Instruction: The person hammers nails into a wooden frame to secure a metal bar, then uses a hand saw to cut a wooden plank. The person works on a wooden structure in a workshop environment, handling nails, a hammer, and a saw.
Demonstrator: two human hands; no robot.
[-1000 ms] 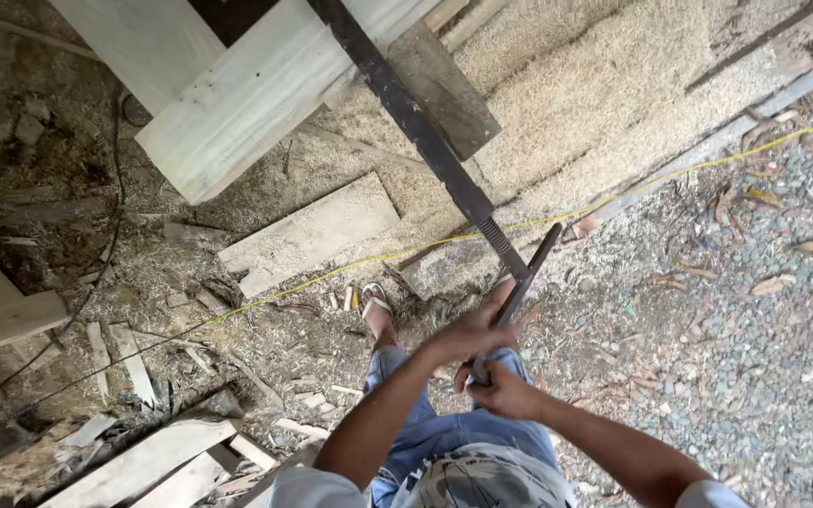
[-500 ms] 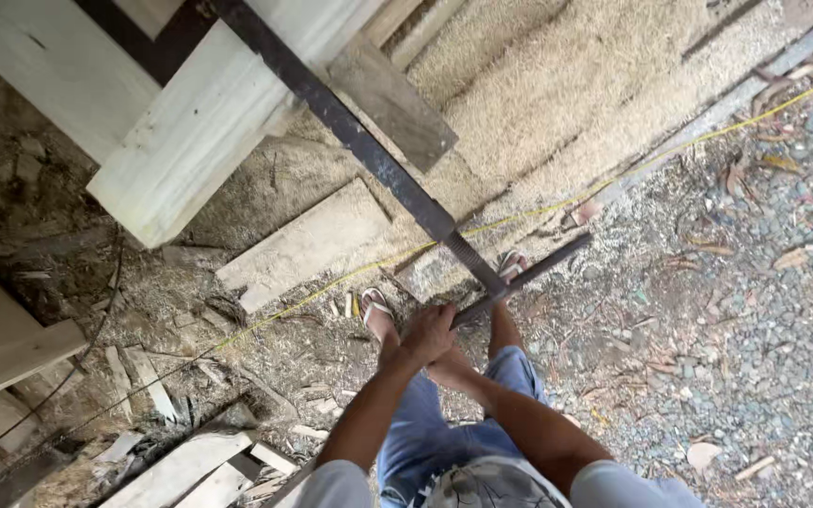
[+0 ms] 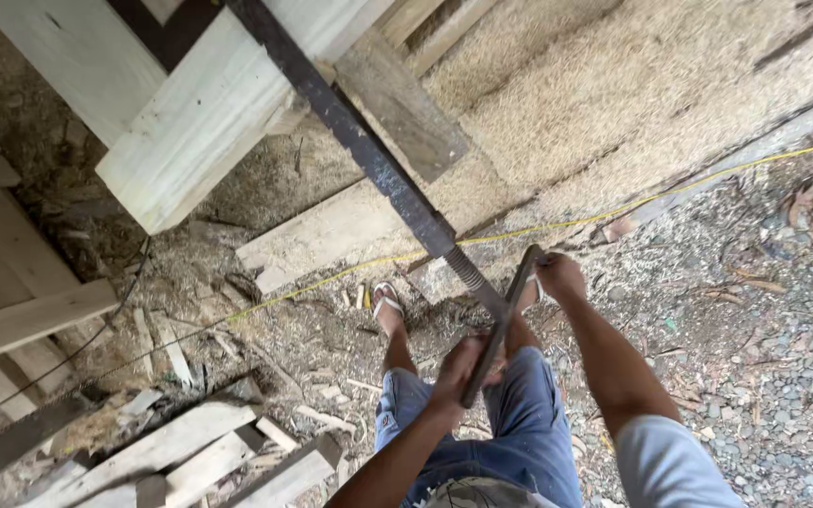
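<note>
Crossbar handle sits at the near end of the long clamp bar, whose axis runs up-left to the pale timber block. Your left hand grips its lower end, right hand its upper; both closed.

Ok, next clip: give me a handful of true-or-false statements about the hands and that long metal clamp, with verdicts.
1. Both hands grip the clamp's crossbar handle. True: the left hand holds its lower end, the right hand its upper end.
2. The long dark clamp bar runs up across pale wooden boards. True.
3. The person wears boots. False: a sandal shows on the foot.
4. A red hose crosses the ground. False: it is a thin yellow cord.
</note>
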